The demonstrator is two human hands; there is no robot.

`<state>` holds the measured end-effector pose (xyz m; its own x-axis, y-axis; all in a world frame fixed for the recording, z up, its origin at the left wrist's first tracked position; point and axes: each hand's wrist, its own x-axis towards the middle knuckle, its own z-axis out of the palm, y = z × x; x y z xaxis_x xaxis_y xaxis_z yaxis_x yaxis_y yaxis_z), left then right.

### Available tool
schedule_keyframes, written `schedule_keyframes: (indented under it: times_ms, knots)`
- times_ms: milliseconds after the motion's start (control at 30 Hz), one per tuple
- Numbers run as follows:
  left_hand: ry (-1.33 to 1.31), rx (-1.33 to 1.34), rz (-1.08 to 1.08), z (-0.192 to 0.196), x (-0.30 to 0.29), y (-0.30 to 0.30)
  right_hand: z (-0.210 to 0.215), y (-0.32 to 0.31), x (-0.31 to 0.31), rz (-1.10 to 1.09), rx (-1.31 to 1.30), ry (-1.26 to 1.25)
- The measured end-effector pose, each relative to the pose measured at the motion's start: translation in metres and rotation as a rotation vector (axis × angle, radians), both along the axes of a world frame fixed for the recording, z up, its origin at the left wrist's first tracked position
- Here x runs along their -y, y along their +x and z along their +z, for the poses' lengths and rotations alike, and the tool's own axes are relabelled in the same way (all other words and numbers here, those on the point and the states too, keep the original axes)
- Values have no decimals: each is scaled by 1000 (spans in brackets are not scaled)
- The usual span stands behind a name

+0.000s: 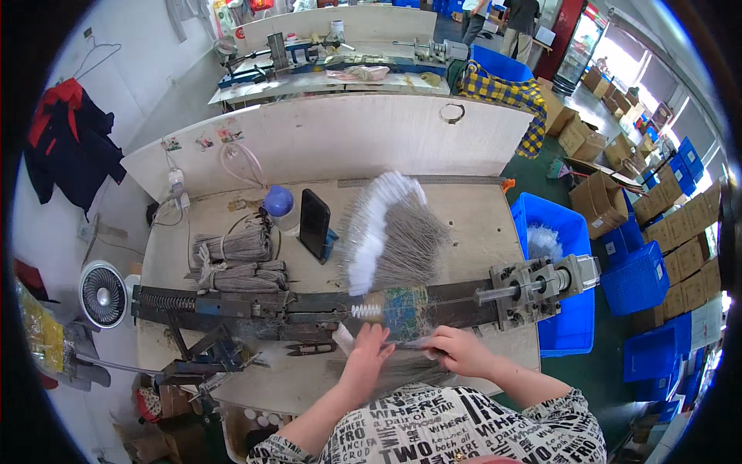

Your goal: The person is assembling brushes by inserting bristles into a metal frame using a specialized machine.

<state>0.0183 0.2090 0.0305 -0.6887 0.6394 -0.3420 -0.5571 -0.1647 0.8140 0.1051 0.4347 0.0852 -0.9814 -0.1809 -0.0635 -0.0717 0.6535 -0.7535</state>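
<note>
My left hand (pixel 366 359) is closed at the front of the bench, its fingertips at the left end of a thin grey wire-like strip (pixel 408 342). My right hand (pixel 461 353) pinches the strip's other end. Beside my left fingers sticks up a small white piece (pixel 343 337). Just beyond my hands, a white spiral brush (pixel 366 311) sits in line with the long metal twisting machine (pixel 464 305), next to a worn blue-green block (pixel 406 309). Loose grey wires (pixel 394 373) lie under my hands. Dark snips (pixel 311 349) rest to the left.
A pile of grey wire brushes with white bristles (pixel 386 232) lies beyond the machine. Tied wire bundles (pixel 236 259), a phone on a stand (pixel 314 224) and a blue-capped jar (pixel 280 203) stand left. A fan (pixel 103 297) is far left; a blue bin (pixel 568 325) stands right.
</note>
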Motion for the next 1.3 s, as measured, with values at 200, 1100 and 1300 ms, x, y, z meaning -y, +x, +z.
schedule_keyframes:
  times_ms: [200,1100,1300]
  knots:
    - [31,270,390,10,111,16,-53,29,-30,200,417,661]
    - [-197,329,1120,-21,165,28,-113,54,-41,-530,-17,-207]
    - [-373,-160,546,16,112,24,-73,42,-13,-900,138,-604]
